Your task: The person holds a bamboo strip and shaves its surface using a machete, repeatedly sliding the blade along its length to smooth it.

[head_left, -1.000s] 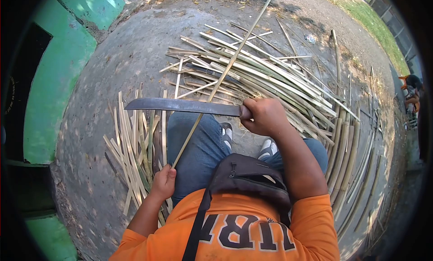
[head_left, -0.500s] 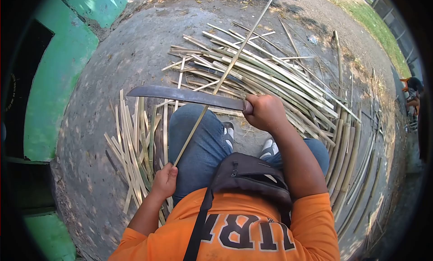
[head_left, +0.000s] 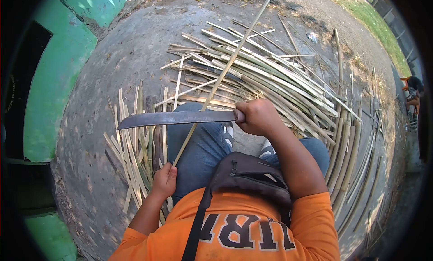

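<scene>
My right hand is closed round the handle of a long machete, its dark blade pointing left, level across my left knee. The blade crosses a long thin bamboo strip and looks to be against it. My left hand grips the strip's lower end beside my left thigh. From there the strip slants up and to the right, over a large pile of split bamboo, and leaves the view at the top.
More split strips lie on the ground at my left. Thicker bamboo poles lie to the right. A green wall stands at the far left. A black bag rests on my lap. Another person is at the far right.
My right hand and the machete have moved down and slightly left along the strip, closer to my left hand. The strip's far end has shifted slightly up; my left hand has stayed in place.
</scene>
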`<move>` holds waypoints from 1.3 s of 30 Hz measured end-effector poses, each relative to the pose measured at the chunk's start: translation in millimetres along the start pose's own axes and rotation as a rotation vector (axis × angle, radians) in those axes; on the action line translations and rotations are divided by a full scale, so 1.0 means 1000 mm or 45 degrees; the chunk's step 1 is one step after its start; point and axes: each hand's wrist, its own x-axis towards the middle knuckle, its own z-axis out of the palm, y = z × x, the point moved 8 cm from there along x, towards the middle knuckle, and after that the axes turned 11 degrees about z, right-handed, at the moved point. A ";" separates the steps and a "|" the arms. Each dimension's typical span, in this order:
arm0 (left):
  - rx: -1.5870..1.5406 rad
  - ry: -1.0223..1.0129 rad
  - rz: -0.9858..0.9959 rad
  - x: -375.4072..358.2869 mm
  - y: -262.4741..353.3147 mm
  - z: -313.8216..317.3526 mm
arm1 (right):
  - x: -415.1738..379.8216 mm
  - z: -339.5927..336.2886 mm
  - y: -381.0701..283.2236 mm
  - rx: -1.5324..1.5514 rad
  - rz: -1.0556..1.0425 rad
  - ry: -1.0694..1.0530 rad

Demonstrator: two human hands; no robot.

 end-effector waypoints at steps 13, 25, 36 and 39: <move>0.006 -0.017 0.025 0.002 0.004 0.000 | -0.001 -0.003 -0.002 0.011 -0.007 -0.029; 0.020 -0.011 0.001 -0.001 0.005 0.000 | 0.007 -0.005 0.016 -0.037 0.151 0.082; 0.045 -0.032 0.002 0.000 0.004 0.001 | 0.002 -0.007 0.014 0.105 0.098 0.092; 0.036 -0.012 0.012 0.001 0.007 0.000 | 0.003 -0.002 0.007 0.070 0.059 0.055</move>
